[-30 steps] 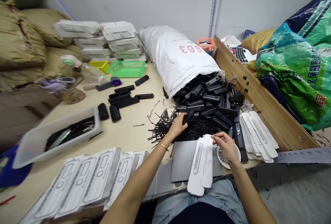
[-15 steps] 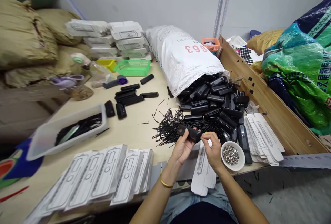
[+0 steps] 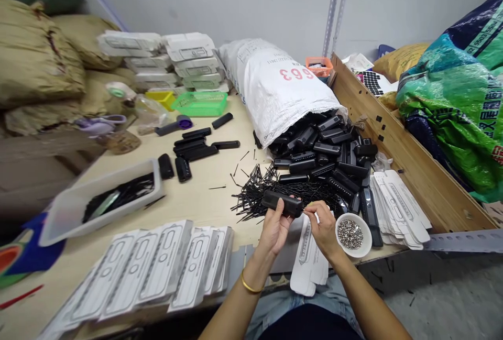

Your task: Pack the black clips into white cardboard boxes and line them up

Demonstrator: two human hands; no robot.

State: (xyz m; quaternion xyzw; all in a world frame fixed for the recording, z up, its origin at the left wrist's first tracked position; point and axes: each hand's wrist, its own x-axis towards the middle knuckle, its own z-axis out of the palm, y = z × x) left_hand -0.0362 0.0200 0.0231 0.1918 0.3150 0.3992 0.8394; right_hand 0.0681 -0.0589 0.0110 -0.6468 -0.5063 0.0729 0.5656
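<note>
My left hand grips a black oblong plastic part just above the table's near edge. My right hand is pinched at the right end of that part, holding something too small to make out. Right of my right hand stands a small white bowl of tiny metal pieces. Behind my hands lies a heap of thin black pins. A pile of black parts spills from a white sack. White printed cards lie under my hands.
Fanned white cards lie at the right by a wooden side board. Rows of blister cards cover the near left. A clear tray holds black pieces. Loose black parts, a green basket, stacked packs and sacks stand behind.
My left hand took a black part from the pile and brought it near. My right hand left the cards and came up to pinch at the part's right end.
</note>
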